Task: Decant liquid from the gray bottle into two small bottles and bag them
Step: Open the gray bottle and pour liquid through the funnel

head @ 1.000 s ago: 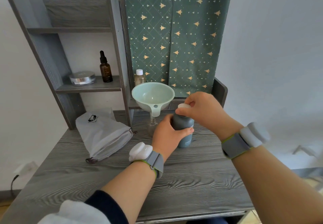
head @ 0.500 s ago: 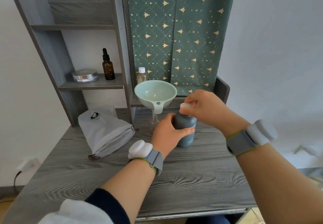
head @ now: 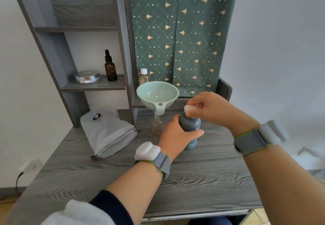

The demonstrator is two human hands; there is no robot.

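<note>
- My left hand grips the gray bottle mid-desk.
- My right hand pinches its white cap.
- Funnel sits in the small bottle just beside.

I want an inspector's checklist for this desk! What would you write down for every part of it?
Surface: gray wood-grain desk, no puddles seen.
Job's things: gray bottle upright on the desk, white cap at its top; mint funnel sitting in a small clear bottle; small capped bottle behind the funnel; white drawstring bag lying at the left.
Clutter: amber dropper bottle and round silver tin on the shelf.
Hands: left hand grips the gray bottle; right hand pinches the white cap.
Cables: one dark cable by the wall, lower left.
Surroundings: gray shelf unit, green paper with gold trees, white wall.
</note>
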